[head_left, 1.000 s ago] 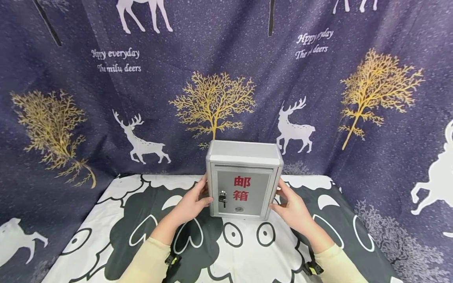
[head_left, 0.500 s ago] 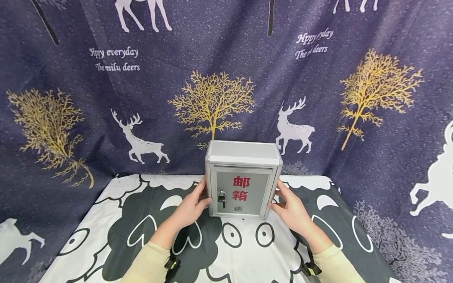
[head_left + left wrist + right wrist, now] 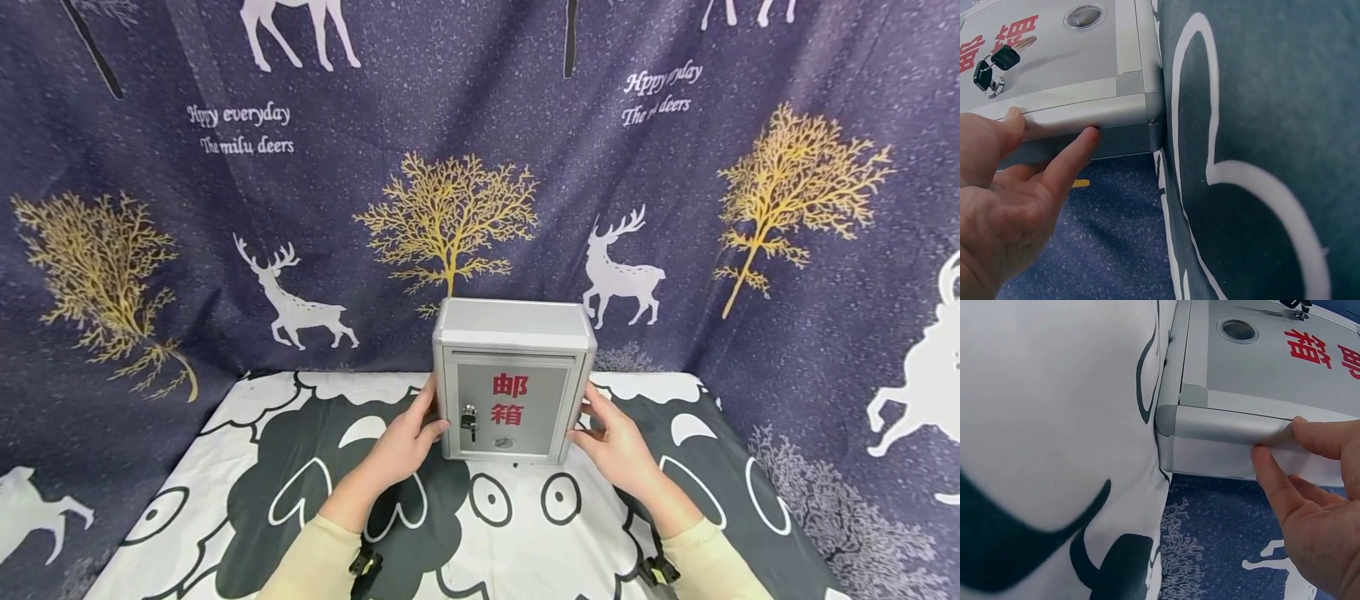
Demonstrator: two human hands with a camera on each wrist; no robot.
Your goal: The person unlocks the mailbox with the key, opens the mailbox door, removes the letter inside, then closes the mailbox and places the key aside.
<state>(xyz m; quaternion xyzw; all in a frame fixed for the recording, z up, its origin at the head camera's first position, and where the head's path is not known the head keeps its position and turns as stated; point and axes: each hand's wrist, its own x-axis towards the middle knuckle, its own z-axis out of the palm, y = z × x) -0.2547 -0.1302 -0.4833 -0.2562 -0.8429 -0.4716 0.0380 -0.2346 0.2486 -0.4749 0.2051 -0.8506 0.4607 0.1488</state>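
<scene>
A silver metal mailbox [image 3: 551,408] with red characters on its door stands upright on the bed-like cloth surface. From the door's lock [image 3: 994,87] hangs a pair of keys [image 3: 1005,57]. My left hand [image 3: 397,446] grips the box's left side, with the thumb on the front edge and the other fingers against the side wall. On the opposite side my right hand [image 3: 618,442] holds it the same way, its thumb [image 3: 1316,434] on the front frame. The box's back is hidden. A round window [image 3: 1237,330] sits low in the door.
The box rests on a cloth [image 3: 517,550] printed with black and white cartoon sheep. Close behind hangs a dark purple-blue curtain [image 3: 405,100] with deer and golden trees. Black straps [image 3: 365,562] circle both wrists.
</scene>
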